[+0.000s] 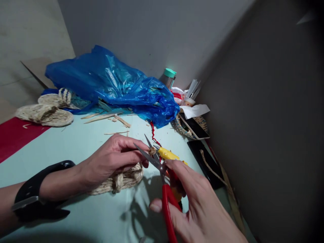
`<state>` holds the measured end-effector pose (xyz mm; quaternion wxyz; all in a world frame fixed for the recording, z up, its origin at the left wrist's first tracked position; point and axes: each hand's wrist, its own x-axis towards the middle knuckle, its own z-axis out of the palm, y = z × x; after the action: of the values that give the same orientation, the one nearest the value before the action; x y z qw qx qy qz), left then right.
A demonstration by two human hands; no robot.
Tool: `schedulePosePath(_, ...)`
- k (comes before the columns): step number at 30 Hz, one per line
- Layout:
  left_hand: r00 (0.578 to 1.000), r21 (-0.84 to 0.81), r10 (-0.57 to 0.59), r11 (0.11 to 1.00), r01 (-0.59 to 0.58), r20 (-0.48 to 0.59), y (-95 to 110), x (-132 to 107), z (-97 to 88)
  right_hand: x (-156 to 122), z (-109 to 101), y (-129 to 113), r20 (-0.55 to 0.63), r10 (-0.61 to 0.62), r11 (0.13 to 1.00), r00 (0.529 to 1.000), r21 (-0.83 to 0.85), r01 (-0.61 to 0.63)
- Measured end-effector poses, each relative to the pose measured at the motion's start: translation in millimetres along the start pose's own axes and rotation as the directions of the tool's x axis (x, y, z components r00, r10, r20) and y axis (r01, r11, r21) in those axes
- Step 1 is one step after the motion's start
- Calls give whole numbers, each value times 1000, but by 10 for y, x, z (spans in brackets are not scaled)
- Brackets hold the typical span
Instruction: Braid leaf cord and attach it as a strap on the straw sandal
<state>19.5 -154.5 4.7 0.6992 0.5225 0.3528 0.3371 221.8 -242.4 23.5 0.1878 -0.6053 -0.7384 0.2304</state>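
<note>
My right hand [194, 199] grips a pair of scissors [165, 199] by its red handles, the blades parted and pointing up and left. Between the blades sits a small brown piece of dried fibre [152, 151], pinched in the fingertips of my left hand [118, 153]. A woven straw slipper [121, 180] lies on the table below my left hand, partly hidden by it. Just behind the blades rests a yellow glue gun [168, 154], its lower part covered by my right hand.
A large blue plastic bag [108, 77] spreads along the back. Straw slippers [45, 114] stand at the left by a red sheet [20, 138]. Dried strips [103, 117] lie mid-table. A basket [181, 126] holding a phone [194, 126] and a green-lidded bottle [169, 77] are near the wall.
</note>
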Motion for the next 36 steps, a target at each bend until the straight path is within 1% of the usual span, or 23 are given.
schedulePosePath(3,999,16,-3,1000,2,50,0,0,-11,32,-6,11,-16,-66,998,998,-11,66)
schedulePosePath(7,998,71,-6,997,1,69,5,9,-23,75,-13,22,-116,-203,977,972,36,208)
schedulePosePath(9,998,95,-1,995,-5,66,4,13,-25,87,-13,19,-151,-244,968,958,24,250)
schedulePosePath(12,998,119,18,993,-25,61,0,17,-33,86,0,14,-151,-254,966,955,1,257)
schedulePosePath(15,998,145,34,989,-41,52,5,22,-45,73,33,15,-131,-246,968,960,14,249)
schedulePosePath(19,997,221,62,973,-71,48,30,25,-43,36,20,31,-135,-244,967,960,36,251)
schedulePosePath(21,996,237,75,968,-83,42,36,24,-36,2,-54,88,-140,-203,978,969,11,207)
schedulePosePath(22,997,239,73,968,-79,32,36,23,-35,-20,-103,142,-145,-161,987,976,-30,159)
schedulePosePath(24,998,251,63,966,-59,-7,28,24,-43,-71,-199,303,-189,-60,984,980,-178,25)
schedulePosePath(25,998,262,58,964,-48,-30,22,24,-54,-101,-234,404,-225,-13,959,974,-279,-51)
schedulePosePath(26,997,276,54,961,-37,-53,15,26,-71,-132,-254,511,-285,4,923,959,-368,-113)
schedulePosePath(27,996,288,50,957,-27,-72,7,29,-92,-164,-256,615,-312,31,883,950,-436,-172)
schedulePosePath(28,995,293,49,956,-21,-91,-1,33,-116,-195,-240,711,-314,67,853,947,-474,-218)
schedulePosePath(31,990,284,49,959,-10,-131,-24,56,-191,-266,-123,902,-291,137,820,947,-503,-273)
schedulePosePath(33,989,300,54,954,-10,-138,-30,76,-227,-283,-34,953,-302,146,810,942,-510,-289)
schedulePosePath(36,993,368,62,930,-20,-103,-16,98,-250,-283,39,973,-328,143,773,934,-552,-312)
